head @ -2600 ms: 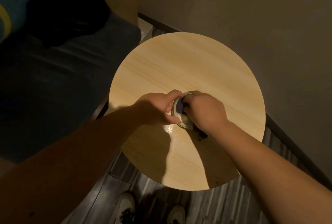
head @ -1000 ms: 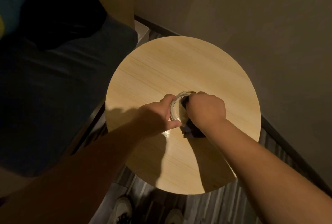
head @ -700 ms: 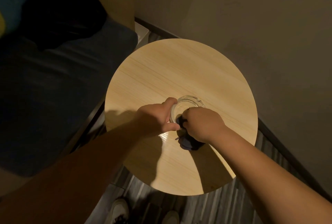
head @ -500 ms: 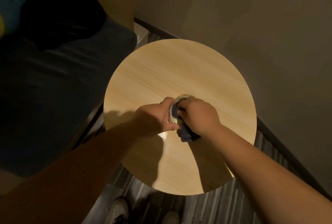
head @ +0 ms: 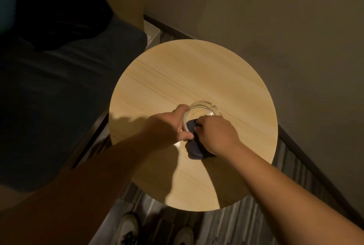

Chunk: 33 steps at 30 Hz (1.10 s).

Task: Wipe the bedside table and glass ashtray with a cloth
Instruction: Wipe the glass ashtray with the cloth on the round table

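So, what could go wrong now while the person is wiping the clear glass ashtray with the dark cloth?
The clear glass ashtray is held only at its rim by the left hand; it may slip on the round light wooden table.
The dark cloth, gripped by the right hand, hangs outside the bowl and may miss its far side.
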Motion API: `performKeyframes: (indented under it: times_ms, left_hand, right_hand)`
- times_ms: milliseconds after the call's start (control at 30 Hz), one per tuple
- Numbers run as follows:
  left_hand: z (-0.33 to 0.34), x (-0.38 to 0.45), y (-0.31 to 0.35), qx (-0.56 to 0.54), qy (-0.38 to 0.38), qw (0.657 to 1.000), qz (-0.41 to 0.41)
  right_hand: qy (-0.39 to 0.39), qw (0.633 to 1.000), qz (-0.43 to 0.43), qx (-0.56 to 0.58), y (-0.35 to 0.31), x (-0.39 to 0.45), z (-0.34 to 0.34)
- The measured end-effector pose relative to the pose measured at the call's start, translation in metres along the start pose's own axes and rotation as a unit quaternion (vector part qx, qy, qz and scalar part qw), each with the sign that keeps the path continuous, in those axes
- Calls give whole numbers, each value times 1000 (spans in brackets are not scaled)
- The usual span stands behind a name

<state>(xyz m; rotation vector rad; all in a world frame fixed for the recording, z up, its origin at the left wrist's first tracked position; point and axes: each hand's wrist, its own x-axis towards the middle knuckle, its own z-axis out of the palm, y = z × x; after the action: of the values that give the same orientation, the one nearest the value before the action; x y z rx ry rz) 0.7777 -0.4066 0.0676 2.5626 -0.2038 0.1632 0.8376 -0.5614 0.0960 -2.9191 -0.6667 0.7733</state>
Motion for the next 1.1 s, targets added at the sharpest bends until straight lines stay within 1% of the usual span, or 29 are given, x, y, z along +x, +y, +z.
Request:
performKeyframes:
  times_ms: [67, 100, 133, 167, 200, 233, 267, 300, 367, 400, 467, 533, 600, 700, 767, 800, 900, 967, 1033, 1100]
  left_hand:
    - [1, 0, 0, 13, 12, 1000, 17]
    - [1, 2, 0, 32, 26, 998, 36]
    - [0, 4, 1, 37, 15, 998, 47]
    - [2, 6, -1, 67, 28, 995, 69]
    - [2, 7, -5, 51, -7, 996, 67]
    - [3, 9, -10, 24, -33, 998, 48]
    - [0, 10, -15, -7, -56, 998, 13]
    - [2, 10, -17, -22, -70, 997, 12]
    - [6, 6, -16, -47, -77, 995, 47]
    - [6, 5, -16, -77, -72, 994, 31]
    - [7, 5, -19, -109, -61, 992, 8]
    - [7, 5, -19, -112, -65, 992, -3]
    - [8, 7, -20, -121, -53, 991, 5]
    - [9, 9, -21, -126, -52, 991, 20]
    - [8, 10, -21, -146, -74, 986, -6]
    - [7, 10, -21, -165, -86, 982, -34]
    - [8, 14, -23, -219, -128, 960, -117]
    - [8, 16, -27, -231, -163, 948, -143]
    - [9, 19, -30, -221, -182, 946, -149]
    - [8, 21, -30, -204, -188, 949, -148]
  right_hand:
    - [-8, 997, 3, 82, 0, 3, 0]
    - [-11, 988, 17, 155, 1, 4, -2]
    - [-18, 965, 44, 257, 2, 3, -3]
    - [-24, 924, 76, 373, 4, 1, -4]
    - [-24, 877, 101, 469, 8, -2, -4]
    - [-16, 841, 112, 529, 14, -6, -6]
    - [1, 824, 113, 555, 23, -10, -9]
    - [26, 817, 106, 566, 34, -15, -12]
    - [94, 823, 83, 554, 62, -24, -21]
    - [131, 830, 75, 537, 75, -28, -26]
    - [187, 853, 89, 479, 95, -33, -31]
    - [207, 882, 125, 404, 101, -31, -26]
    - [192, 907, 138, 348, 96, -23, -18]
    - [131, 930, 124, 319, 76, -9, -5]
    - [122, 928, 123, 329, 65, -2, 1]
    - [121, 921, 130, 346, 62, -1, 2]
    - [105, 900, 150, 395, 62, 1, 0]
    - [98, 895, 155, 407, 63, 3, -1]
    - [99, 906, 143, 385, 60, 6, -2]
    - [101, 933, 106, 328, 57, 12, -6]
